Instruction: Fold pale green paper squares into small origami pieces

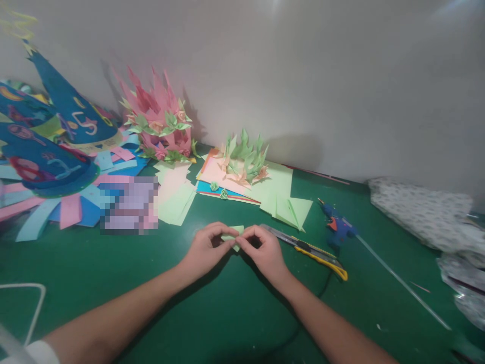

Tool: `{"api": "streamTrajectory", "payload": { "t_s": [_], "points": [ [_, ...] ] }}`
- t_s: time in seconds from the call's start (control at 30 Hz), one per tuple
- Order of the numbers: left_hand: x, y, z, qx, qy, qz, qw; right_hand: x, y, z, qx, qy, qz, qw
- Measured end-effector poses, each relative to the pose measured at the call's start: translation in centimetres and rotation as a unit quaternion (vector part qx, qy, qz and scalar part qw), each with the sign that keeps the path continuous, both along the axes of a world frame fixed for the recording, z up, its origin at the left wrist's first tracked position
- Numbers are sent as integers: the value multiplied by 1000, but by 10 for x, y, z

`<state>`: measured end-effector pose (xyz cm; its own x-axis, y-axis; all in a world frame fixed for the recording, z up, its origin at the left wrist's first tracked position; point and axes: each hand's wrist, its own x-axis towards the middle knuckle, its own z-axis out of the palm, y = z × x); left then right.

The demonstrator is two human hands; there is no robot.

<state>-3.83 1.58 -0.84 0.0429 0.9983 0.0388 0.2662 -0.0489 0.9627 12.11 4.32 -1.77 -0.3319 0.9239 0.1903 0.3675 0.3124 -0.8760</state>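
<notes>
A small piece of pale green paper [237, 231] is pinched between my two hands, just above the green tabletop. My left hand [208, 246] grips its left side with thumb and fingers closed. From the other side my right hand [264, 249] pinches it, the fingertips of both hands nearly meeting. Part of the paper is hidden behind the fingers. Just right of my right hand lies a yellow-handled utility knife [308, 249]. Beyond the hands are folded light green sheets [286, 208] and two tiny green paper roses [223, 193].
A green paper crown [246, 156] rests on coloured sheets, with pink paper crowns [161, 116] behind left. Blue cone hats [71, 101] fill the far left. At right are a blue glue gun [341, 227] with a long glue stick [401, 280] and a patterned cloth [420, 212].
</notes>
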Motion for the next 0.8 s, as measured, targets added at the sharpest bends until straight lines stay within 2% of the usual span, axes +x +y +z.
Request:
{"api": "streamTrajectory", "payload": {
  "t_s": [0.23,0.57,0.8],
  "points": [
    [0,1,1,-55,-68,-4,996,-1,0,0,-57,36,2,998],
    [0,1,0,-65,-74,-13,995,-1,-1,0,-81,53,17,995],
    [1,1,2,-110,-107,-14,988,-2,1,1,-158,150,12,976]
  ]
}}
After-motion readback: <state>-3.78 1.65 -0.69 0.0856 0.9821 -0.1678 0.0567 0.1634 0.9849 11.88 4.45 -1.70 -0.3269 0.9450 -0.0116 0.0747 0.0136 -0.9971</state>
